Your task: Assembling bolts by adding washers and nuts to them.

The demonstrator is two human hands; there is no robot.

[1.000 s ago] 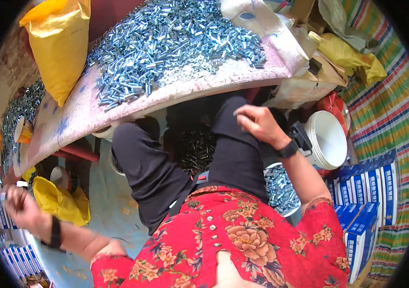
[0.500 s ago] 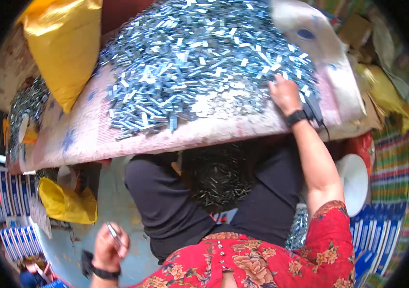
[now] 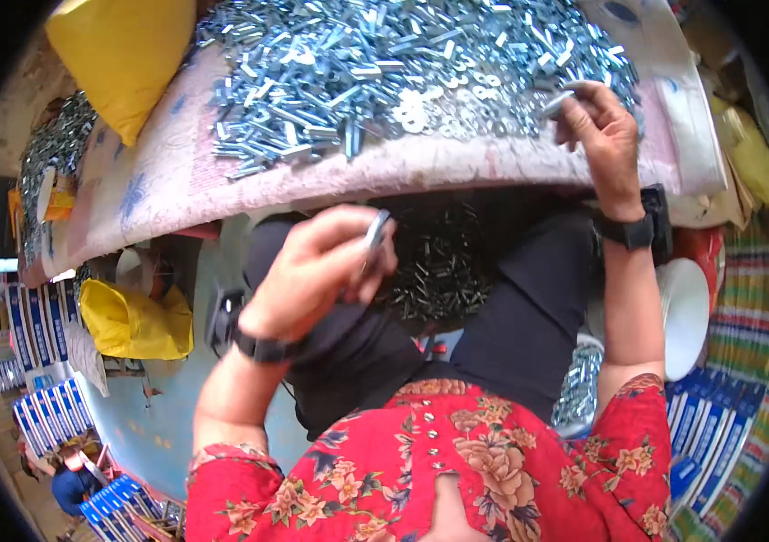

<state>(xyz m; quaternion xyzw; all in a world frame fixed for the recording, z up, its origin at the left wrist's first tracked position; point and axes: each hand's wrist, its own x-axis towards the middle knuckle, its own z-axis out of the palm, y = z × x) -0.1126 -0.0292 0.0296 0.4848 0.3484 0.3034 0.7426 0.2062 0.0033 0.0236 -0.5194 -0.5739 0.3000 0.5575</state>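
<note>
A wide heap of short silver metal tubes [image 3: 357,72] covers the cloth-topped table, with flat round washers [image 3: 447,107] loose along its near side. Over the table's near edge at the right, my right hand [image 3: 603,135] pinches a silver metal tube [image 3: 559,104] between thumb and fingers. In front of my body on the left, my left hand [image 3: 316,262] is closed around a small silver metal piece [image 3: 377,229]. Its exact shape is partly hidden by the fingers. Both hands are apart from the heap.
Below the table, between my knees, lies a pile of dark metal pieces [image 3: 443,271]. A yellow sack [image 3: 122,63] stands at the far left, and a yellow bag [image 3: 136,321] lies lower. White tub [image 3: 684,316] and blue-white boxes [image 3: 714,434] are at right. Another person [image 3: 73,483] sits lower left.
My right hand has come off the heap, now with a metal tube in its fingers. My left hand has risen and moved right toward my knees, still gripping its piece. The view has shifted.
</note>
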